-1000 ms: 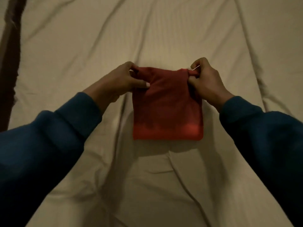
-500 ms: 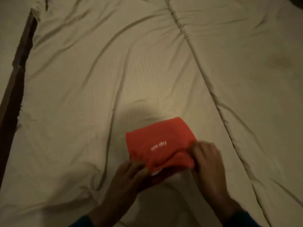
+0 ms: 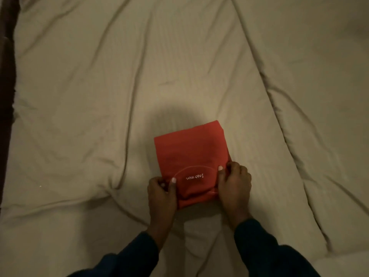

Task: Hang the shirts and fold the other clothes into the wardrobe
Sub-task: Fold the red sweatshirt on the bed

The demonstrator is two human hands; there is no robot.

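A red folded garment (image 3: 189, 150) lies flat on the beige bed cover (image 3: 79, 96), a small rectangle with white lettering and a curved white seam near its near edge. My left hand (image 3: 161, 194) pinches the garment's near left edge, thumb on top. On the near right edge my right hand (image 3: 234, 184) pinches in the same way, thumb on the fabric. Both forearms wear dark blue sleeves.
The wrinkled bed cover fills nearly the whole view, with long creases running away from me. A dark strip (image 3: 6, 76), the bed's left edge, runs down the far left. A paler fold (image 3: 343, 264) shows at the bottom right corner.
The red garment was folded over toward me, so its lettered side now faces up. Both hands moved from its far corners to its near edge.
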